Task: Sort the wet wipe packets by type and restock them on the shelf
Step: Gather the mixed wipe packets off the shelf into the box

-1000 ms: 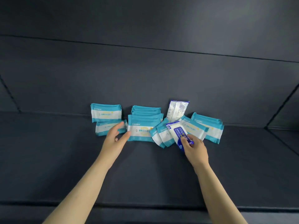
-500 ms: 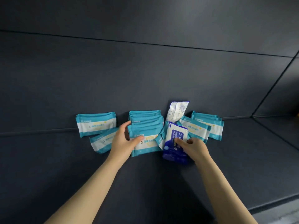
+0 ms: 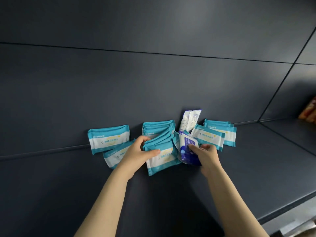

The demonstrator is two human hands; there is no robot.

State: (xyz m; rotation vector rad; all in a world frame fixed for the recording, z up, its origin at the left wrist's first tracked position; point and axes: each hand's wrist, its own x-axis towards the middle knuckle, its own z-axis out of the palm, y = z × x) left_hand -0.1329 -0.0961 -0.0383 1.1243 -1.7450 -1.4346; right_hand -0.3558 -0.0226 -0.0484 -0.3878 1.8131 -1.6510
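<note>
Several teal-and-white wipe packets lie on the dark shelf [image 3: 248, 177] against its back wall. My left hand [image 3: 136, 155] grips a stack of teal packets [image 3: 160, 151] from the left, thumb on the front packet, fingers behind. My right hand [image 3: 205, 155] holds a blue-and-white packet [image 3: 187, 147] by its lower right part. A second blue-and-white packet [image 3: 190, 120] leans upright on the wall behind. Two teal packets [image 3: 108, 137] lie at the left, and more teal packets [image 3: 209, 137] overlap at the right.
The shelf's front edge [image 3: 280, 211] runs diagonally at the lower right. A seam marks the neighbouring shelf section at the right, where orange-red goods [image 3: 310, 112] show at the frame's edge.
My left hand moved right from the left packets and took hold of the teal stack. My right hand pulled the blue-and-white packet toward me and lower. The view shifted left.
</note>
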